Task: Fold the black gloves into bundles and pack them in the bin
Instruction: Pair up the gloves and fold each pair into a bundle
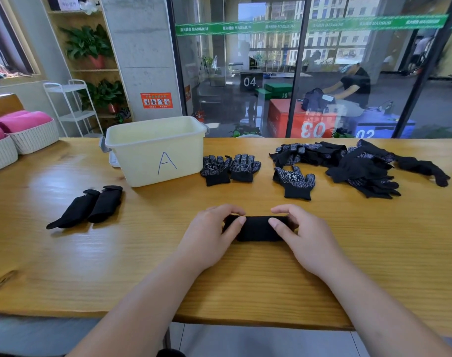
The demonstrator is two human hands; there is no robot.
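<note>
A black glove bundle (257, 228) lies rolled on the wooden table (65, 266) in front of me. My left hand (210, 233) grips its left end with curled fingers and thumb. My right hand (303, 234) grips its right end the same way. The cream bin (155, 153), marked with a blue A, stands behind and to the left. Two folded gloves (91, 207) lie left of the bin. A flat pair of dotted gloves (230, 167) rests right of the bin, a single glove (295, 182) beyond it, and a loose pile of gloves (361, 163) at the far right.
Two white woven baskets (19, 143) with pink cloth stand at the table's far left edge. A glass wall (297, 73) runs behind the table. A white cart (73, 106) and plant shelves stand at the back left.
</note>
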